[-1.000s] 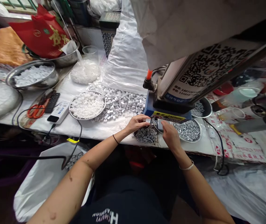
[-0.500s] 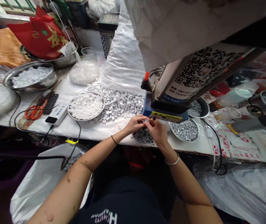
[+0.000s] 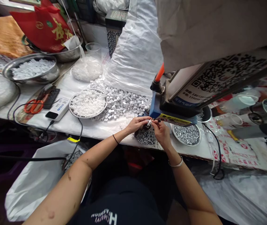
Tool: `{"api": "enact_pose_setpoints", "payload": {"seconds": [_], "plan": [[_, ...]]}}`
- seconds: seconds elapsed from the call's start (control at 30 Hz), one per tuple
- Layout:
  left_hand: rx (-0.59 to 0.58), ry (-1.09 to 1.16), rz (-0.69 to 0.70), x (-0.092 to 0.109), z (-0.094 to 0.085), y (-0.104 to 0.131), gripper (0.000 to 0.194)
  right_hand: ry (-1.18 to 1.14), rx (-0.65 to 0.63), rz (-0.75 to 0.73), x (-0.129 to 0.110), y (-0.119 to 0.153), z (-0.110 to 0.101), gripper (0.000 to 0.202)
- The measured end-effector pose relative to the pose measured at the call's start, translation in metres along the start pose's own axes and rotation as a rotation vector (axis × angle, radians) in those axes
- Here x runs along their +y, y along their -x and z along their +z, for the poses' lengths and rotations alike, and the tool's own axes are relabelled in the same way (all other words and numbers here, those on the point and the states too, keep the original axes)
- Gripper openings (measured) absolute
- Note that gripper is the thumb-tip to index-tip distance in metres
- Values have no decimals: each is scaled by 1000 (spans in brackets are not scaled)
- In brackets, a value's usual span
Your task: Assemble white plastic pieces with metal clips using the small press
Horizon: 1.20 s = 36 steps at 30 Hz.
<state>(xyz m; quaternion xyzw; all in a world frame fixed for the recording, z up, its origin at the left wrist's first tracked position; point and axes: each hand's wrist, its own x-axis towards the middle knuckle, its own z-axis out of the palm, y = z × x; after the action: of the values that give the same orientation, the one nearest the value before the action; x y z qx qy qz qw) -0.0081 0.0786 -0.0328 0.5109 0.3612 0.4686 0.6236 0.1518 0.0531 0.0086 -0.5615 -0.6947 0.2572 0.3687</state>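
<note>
My left hand [image 3: 136,124] and my right hand [image 3: 162,133] meet under the front of the blue press [image 3: 170,111]. Between their fingertips is a small white plastic piece [image 3: 149,122], pinched from both sides; its exact shape is too small to make out. Just below the hands, a heap of small metal pins [image 3: 145,137] lies at the table's front edge. Right of my right hand stands a round dish of similar metal pins [image 3: 186,134]. Left of my left hand are loose small white pieces [image 3: 126,122] and a pile of grey-white square parts [image 3: 121,103].
A round tray of white pieces [image 3: 88,103] stands left of the pile. Further left are a white power strip [image 3: 59,109], orange-handled scissors [image 3: 33,106] and a steel bowl [image 3: 53,73]. Cables [image 3: 80,134] hang over the front edge. Plastic cups [image 3: 234,120] lie at right.
The hands have drawn slightly apart, and the white piece shows more plainly between the fingertips. My view has shifted, so the press appears further right.
</note>
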Motion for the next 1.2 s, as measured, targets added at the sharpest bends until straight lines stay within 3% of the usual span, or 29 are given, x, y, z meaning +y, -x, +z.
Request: {"api": "enact_pose_setpoints", "payload": {"seconds": [0.2, 0.47, 0.73, 0.83, 0.93, 1.07, 1.2], "plan": [[22, -41, 6, -6, 0, 0, 39, -11, -11, -34, 5, 0, 1, 22], [-37, 9, -3, -6, 0, 3, 47, 284, -125, -361, -2, -2, -6, 22], [-14, -111, 115, 2, 4, 0, 38, 246, -55, -336, -6, 7, -7, 26], [-15, -199, 129, 4, 2, -2, 39, 297, 33, -309, 11, 14, -15, 34], [-25, -270, 143, 5, 0, -4, 40, 468, 117, -228, 45, 29, -20, 43], [-56, -301, 165, 5, -1, -7, 42, 626, -3, -238, 89, 52, -20, 56], [-110, -430, 252, 13, -6, -9, 38, 638, -76, -259, 95, 51, -23, 55]]}}
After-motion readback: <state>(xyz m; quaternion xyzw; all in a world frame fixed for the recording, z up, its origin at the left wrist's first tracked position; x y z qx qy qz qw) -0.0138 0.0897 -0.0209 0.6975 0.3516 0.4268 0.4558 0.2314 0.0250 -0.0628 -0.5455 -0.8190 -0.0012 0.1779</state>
